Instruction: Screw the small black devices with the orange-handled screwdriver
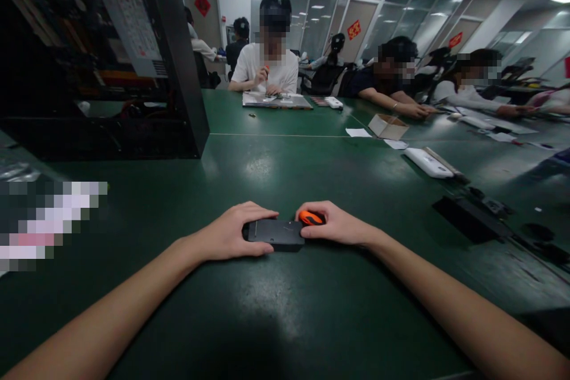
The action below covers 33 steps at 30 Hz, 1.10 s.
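Note:
A flat black rectangular device (276, 233) lies on the green table (285, 172) in front of me. My left hand (234, 231) is curled round its left end, with the thumb along the near edge and the fingers over the far edge. My right hand (333, 224) is closed on an orange-and-black tool handle (310, 217) at the device's right end. The tool's tip is hidden behind the device and my fingers.
A black open computer case (102, 53) stands at the far left. To the right lie a white device (428, 162), black parts (472, 217), a small cardboard box (388, 126) and paper slips. Several people sit working along the far side.

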Motion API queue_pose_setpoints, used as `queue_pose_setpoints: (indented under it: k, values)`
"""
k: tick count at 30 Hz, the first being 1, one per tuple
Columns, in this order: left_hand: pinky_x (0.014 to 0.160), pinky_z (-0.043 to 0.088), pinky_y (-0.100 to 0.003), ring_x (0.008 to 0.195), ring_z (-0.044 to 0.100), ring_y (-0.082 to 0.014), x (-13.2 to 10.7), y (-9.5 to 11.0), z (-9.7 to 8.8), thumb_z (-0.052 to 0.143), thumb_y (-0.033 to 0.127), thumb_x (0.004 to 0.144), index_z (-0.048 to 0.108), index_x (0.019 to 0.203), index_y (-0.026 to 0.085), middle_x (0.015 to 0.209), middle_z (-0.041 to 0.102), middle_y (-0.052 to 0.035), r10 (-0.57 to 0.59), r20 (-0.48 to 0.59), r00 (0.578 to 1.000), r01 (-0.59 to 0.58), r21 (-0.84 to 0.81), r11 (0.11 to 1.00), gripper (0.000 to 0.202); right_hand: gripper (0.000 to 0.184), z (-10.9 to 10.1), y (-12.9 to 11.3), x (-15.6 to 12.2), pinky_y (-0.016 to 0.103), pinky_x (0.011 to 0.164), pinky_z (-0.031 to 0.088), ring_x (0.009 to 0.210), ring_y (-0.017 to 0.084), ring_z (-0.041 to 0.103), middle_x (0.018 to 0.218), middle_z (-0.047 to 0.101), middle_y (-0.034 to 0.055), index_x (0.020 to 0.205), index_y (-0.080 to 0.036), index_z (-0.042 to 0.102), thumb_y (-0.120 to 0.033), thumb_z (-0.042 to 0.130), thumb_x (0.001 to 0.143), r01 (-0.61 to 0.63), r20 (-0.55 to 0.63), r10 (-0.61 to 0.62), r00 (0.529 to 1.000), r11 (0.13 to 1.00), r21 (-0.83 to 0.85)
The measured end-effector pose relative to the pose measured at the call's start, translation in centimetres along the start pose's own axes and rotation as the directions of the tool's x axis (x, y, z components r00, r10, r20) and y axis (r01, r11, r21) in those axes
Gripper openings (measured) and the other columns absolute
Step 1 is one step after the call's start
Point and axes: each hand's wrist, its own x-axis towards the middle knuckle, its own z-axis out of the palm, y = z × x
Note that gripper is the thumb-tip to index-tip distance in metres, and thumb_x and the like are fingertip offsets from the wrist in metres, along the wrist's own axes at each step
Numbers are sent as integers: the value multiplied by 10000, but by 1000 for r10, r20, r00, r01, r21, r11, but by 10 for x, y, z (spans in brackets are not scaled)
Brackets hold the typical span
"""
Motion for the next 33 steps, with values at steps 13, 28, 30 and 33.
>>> queue_pose_setpoints:
  k: [13,28,30,33]
  values:
    - [1062,397,-511,1301,477,-351,-3,1,4,578,628,922,339,1557,255,1479,518,-135,-29,16,999,26,129,991,774,401,-1,-6,-4,282,781,425,855,165,546,956,638,22,1025,-162,690,-504,722,817,5,-2,-5,1000,998,55]
    - [1049,457,-412,1175,638,-262,-2,11,5,633,346,938,631,1309,243,1299,688,-60,-70,-131,989,64,-51,997,385,422,-11,-67,3,285,579,486,630,142,606,856,661,27,1267,-192,584,-457,586,939,247,-596,-265,758,962,-113]
    - [1025,473,-402,1150,652,-261,-2,12,5,655,370,928,642,1295,238,1280,700,-61,-84,-140,987,77,-58,995,390,329,-22,-98,2,283,630,493,679,150,632,851,670,21,1213,-206,599,-404,593,950,289,-514,-408,755,910,-299]
    - [990,486,-379,1119,663,-254,-2,12,6,677,390,919,650,1291,232,1258,712,-56,-93,-152,984,85,-60,995,405,193,-34,-135,3,265,661,467,725,147,634,867,678,19,1087,-195,623,-331,600,952,323,-281,-486,828,822,-469]
